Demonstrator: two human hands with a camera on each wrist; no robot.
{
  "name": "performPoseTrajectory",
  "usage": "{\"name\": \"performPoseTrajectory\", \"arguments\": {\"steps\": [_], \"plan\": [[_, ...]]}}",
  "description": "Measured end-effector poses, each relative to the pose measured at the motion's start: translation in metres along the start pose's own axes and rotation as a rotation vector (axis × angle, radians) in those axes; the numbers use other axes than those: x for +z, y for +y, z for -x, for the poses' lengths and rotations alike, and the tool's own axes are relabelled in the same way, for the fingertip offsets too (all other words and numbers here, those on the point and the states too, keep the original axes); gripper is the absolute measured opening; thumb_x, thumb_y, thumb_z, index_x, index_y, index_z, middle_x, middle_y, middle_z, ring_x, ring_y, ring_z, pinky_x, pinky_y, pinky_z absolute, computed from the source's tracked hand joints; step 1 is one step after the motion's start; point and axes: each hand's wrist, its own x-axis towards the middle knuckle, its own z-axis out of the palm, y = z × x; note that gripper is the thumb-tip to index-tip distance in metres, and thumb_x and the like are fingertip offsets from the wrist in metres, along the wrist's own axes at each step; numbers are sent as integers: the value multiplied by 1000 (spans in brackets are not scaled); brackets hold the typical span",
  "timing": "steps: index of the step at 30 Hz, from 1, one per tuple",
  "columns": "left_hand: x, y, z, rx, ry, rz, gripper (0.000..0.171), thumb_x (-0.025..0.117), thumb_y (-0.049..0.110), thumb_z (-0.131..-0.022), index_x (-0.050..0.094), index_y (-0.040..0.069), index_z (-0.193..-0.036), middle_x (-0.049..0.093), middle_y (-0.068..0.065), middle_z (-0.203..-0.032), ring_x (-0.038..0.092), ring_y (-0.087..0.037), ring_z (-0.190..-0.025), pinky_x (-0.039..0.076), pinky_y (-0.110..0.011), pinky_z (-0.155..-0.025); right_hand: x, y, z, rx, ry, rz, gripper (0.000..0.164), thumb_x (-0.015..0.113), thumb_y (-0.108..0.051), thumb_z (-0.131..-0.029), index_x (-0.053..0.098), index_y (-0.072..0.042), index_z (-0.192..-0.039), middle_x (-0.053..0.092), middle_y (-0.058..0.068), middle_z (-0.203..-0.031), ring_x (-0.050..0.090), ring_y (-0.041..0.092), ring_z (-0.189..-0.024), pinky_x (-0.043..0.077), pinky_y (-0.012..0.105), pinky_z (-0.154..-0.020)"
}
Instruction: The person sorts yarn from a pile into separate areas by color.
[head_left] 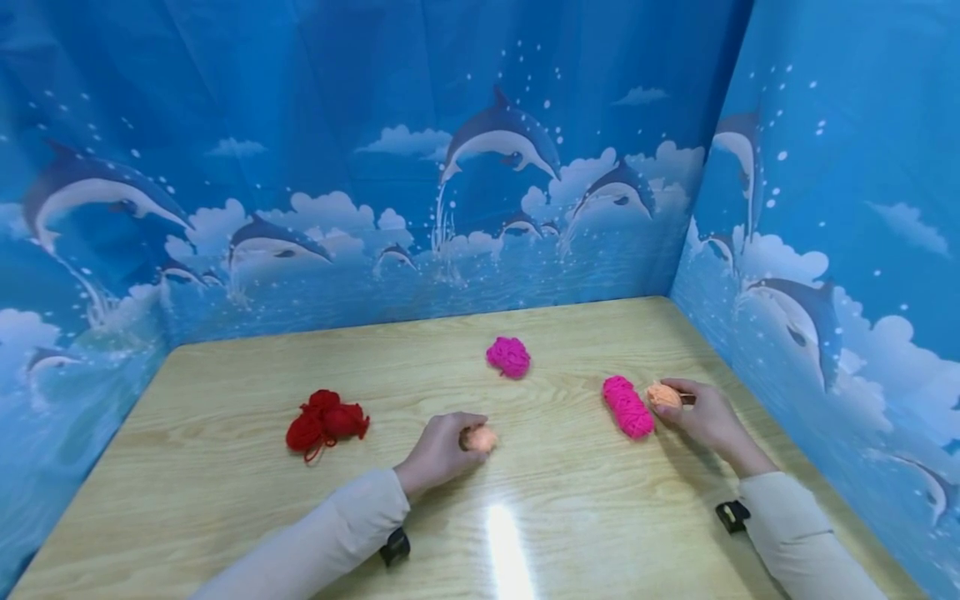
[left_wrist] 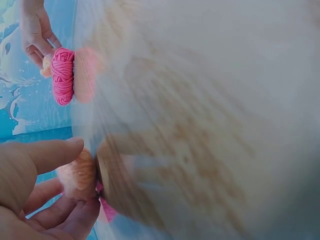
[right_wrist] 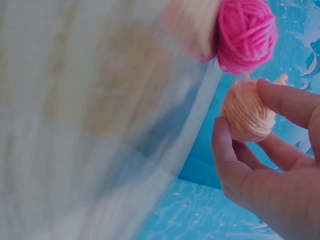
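My left hand (head_left: 441, 454) holds a small peach yarn ball (head_left: 480, 438) between thumb and fingers, low over the middle of the table. In the left wrist view this ball (left_wrist: 79, 175) lies close to the tabletop. At the right side my right hand (head_left: 708, 417) pinches another peach yarn ball (head_left: 663, 396) by its sides. That ball (right_wrist: 248, 111) appears just off the table in the right wrist view. Next to it lies a long bright pink yarn skein (head_left: 628, 407); whether the two touch I cannot tell.
A cluster of red yarn (head_left: 327, 421) with a loose strand lies on the left of the wooden table (head_left: 225, 508). Toward the back sits a magenta yarn ball (head_left: 509, 357). Blue dolphin-print curtains (head_left: 337, 150) hang along the table's back and right edges.
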Motion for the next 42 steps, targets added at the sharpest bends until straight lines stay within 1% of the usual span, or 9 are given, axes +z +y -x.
{"name": "performPoseTrajectory", "arguments": {"steps": [6,12,17,22,27,30,33,38,42], "plan": [[0,0,1,-5,2,-7,50,77,7,-79,60,-4,-125,64,-18,-121,59,-31,-113,50,-44,-93,-1,-16,0,-31,45,1,55,69,-23,-89,52,8,-131,57,33,-122,54,46,-110,51,51,-83],[-2,1,2,-26,4,-9,49,77,8,-80,61,-3,-125,64,-17,-122,59,-31,-114,50,-43,-93,1,-36,-2,-66,86,-6,52,70,-19,-88,54,7,-130,58,31,-122,57,45,-107,53,43,-77],[-3,1,3,-39,7,0,49,76,8,-80,61,-2,-125,63,-17,-123,59,-30,-114,50,-42,-92,9,-52,-4,-95,83,-28,50,70,-20,-88,55,4,-130,58,29,-123,58,43,-107,54,47,-80],[-4,0,4,-40,8,14,51,77,7,-79,60,-4,-126,63,-17,-123,59,-30,-113,51,-41,-91,21,-66,-6,-124,68,-54,47,71,-14,-87,57,3,-129,59,26,-124,60,40,-105,55,45,-79],[-5,0,5,-60,12,42,52,77,6,-79,59,-4,-127,63,-18,-123,60,-30,-111,51,-41,-91,36,-81,-8,-136,35,-99,46,70,-9,-87,56,5,-128,58,28,-122,63,36,-100,56,36,-74],[-6,0,6,-65,15,33,51,77,6,-79,60,-4,-126,63,-17,-123,60,-30,-112,51,-41,-92,46,-89,-9,-150,16,-118,45,71,-8,-86,57,5,-127,59,27,-120,64,33,-97,56,31,-72],[-6,0,7,-64,17,19,50,77,7,-79,60,-4,-125,64,-16,-122,60,-29,-112,50,-41,-93,57,-95,-10,-174,-2,-130,45,72,-7,-85,59,5,-126,62,25,-118,64,31,-96,56,32,-74],[-8,-1,7,-65,18,13,51,78,7,-79,60,-4,-125,64,-17,-121,61,-28,-109,51,-41,-93,74,-107,-10,-198,-65,-172,46,72,-6,-85,58,6,-126,61,24,-120,63,34,-100,57,36,-78],[-9,-1,8,-64,14,16,51,78,7,-79,59,-5,-125,64,-18,-120,62,-27,-107,51,-41,-92,86,-117,-9,-191,-99,-189,46,73,-8,-84,59,5,-126,62,23,-120,63,33,-101,56,36,-79]]}}
